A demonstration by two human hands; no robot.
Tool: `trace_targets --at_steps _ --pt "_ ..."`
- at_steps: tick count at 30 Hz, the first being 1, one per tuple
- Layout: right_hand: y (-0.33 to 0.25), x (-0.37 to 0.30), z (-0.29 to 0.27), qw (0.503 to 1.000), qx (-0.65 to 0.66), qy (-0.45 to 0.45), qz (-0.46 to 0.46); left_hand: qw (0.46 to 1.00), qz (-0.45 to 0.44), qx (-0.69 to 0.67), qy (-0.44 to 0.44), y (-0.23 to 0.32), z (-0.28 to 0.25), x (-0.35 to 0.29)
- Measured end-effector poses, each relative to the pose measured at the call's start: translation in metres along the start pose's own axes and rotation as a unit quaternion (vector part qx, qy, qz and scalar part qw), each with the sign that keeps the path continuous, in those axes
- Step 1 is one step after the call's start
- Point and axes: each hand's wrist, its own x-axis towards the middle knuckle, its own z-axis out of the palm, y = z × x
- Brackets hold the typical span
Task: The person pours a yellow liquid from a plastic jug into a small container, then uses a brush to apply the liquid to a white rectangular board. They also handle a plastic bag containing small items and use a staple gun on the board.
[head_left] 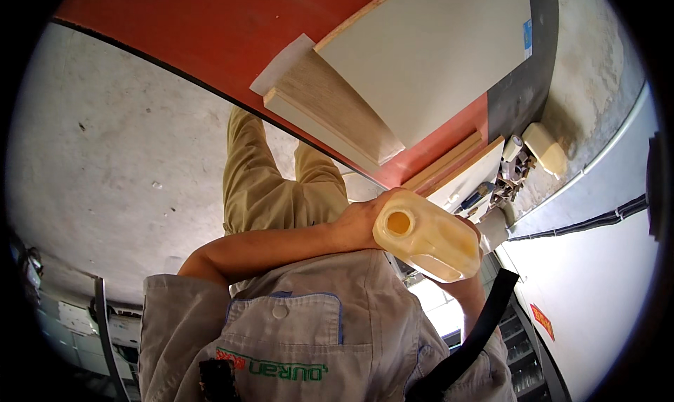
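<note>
Between gripping left fingers point(377, 203) and right fingers point(470, 222), a boxy, translucent plastic jug point(437, 231).

It's a creamy-yellow jug point(441, 228), a red table point(196, 23) edged black, pale grey board point(435, 58), khaki trousers point(263, 191), blue-trimmed grey shirt point(358, 279)!

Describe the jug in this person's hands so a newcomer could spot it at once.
From the red worktop at the top, look down to the grey work shirt. Just above it in view, gripped by the left hand and partly hidden right hand, is a yellowish translucent plastic jug. Unlike the pale container at upper right, it is hand-held with its round mouth uncapped.
</note>
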Motion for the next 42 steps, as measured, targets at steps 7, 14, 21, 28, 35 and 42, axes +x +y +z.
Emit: trace_targets --at_steps 7,14,21,28,35,42 --pt "-0.015 0.012 -0.003 1.0 0.004 0.008 0.001 1.0 -0.015 -0.004 -0.016 0.003 -0.007 0.001" --pt "-0.02 0.012 -0.007 0.999 0.013 -0.005 0.034 1.0 -0.013 0.017 -0.019 0.002 -0.011 0.002" --pt "-0.018 0.006 -0.008 0.998 0.019 -0.016 0.053 0.999 0.001 0.031 -0.038 0.015 -0.023 0.004" --pt "0.01 -0.007 0.003 0.998 0.022 0.034 0.038 0.997 0.046 0.069 0.005 0.011 -0.019 0.004" --pt "-0.023 0.011 -0.006 0.994 0.085 -0.031 0.067 0.999 0.021 0.029 -0.009 0.021 -0.025 0.004" --pt "-0.052 0.039 -0.02 0.987 -0.107 -0.083 -0.083 0.997 -0.036 -0.001 -0.069 0.014 -0.024 0.001"
